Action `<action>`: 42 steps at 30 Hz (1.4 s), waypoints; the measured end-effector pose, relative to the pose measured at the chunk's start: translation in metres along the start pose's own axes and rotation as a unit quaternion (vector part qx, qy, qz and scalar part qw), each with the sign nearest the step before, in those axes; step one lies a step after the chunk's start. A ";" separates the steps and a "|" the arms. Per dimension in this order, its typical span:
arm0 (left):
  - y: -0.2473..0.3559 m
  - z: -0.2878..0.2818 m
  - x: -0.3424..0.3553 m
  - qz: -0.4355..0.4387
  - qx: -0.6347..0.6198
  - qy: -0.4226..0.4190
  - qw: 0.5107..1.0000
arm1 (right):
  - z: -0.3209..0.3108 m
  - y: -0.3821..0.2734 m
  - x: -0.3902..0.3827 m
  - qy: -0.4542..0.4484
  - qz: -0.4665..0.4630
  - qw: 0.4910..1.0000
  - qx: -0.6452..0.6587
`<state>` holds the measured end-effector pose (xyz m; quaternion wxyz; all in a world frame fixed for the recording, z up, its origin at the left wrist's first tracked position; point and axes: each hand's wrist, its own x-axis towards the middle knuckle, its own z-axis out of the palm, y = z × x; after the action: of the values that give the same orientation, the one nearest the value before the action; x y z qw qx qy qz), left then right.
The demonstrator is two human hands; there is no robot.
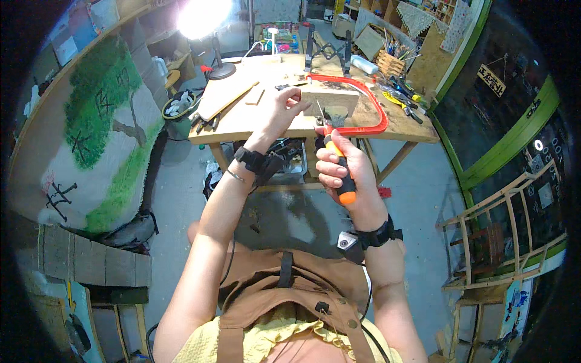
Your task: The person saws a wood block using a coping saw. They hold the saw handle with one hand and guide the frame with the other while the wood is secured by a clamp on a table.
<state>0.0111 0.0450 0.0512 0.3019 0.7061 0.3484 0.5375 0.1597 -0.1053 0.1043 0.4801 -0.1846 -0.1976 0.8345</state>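
Note:
My right hand (pixel 348 164) is wrapped round the orange and black handle of a coping saw (pixel 380 112). Its red U-shaped frame bows out to the right over the worktable, and its far end reaches behind an upright wooden board (pixel 345 97). My left hand (pixel 283 114) is raised at the left end of that board, near the saw's front. Its fingers are curled with thumb and forefinger close together; what they pinch, if anything, is too small to tell. A small dark clamp-like piece (pixel 327 115) sits against the board, partly hidden by the saw.
The wooden table (pixel 284 68) carries a lit lamp (pixel 221 66) at back left and a long pale board (pixel 230 101). Yellow-handled tools (pixel 396 101) and a wooden holder of brushes (pixel 390 63) lie right. A bin (pixel 178 112) stands left, and a wooden rack (pixel 502 224) stands right.

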 end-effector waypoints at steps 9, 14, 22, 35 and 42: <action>-0.017 -0.031 -0.009 -0.011 0.012 -0.003 1.000 | -0.014 0.014 0.042 -0.072 0.026 0.996 0.052; -0.003 -0.004 -0.003 -0.006 -0.003 -0.009 1.000 | -0.015 -0.005 0.043 -0.045 -0.012 0.998 0.048; 0.003 -0.012 -0.006 -0.025 -0.037 0.011 0.999 | -0.010 0.005 0.015 -0.042 0.010 0.998 0.040; 0.003 -0.003 -0.011 -0.002 0.020 0.045 0.999 | -0.005 0.000 0.028 -0.060 0.016 0.996 0.071; 0.007 0.000 -0.010 -0.001 0.013 0.046 0.999 | -0.005 0.000 0.028 -0.023 -0.001 0.997 0.067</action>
<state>0.0100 0.0328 0.0513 0.2768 0.6843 0.3699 0.5641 0.1488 -0.0800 0.0970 0.4876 -0.1327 -0.1519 0.8495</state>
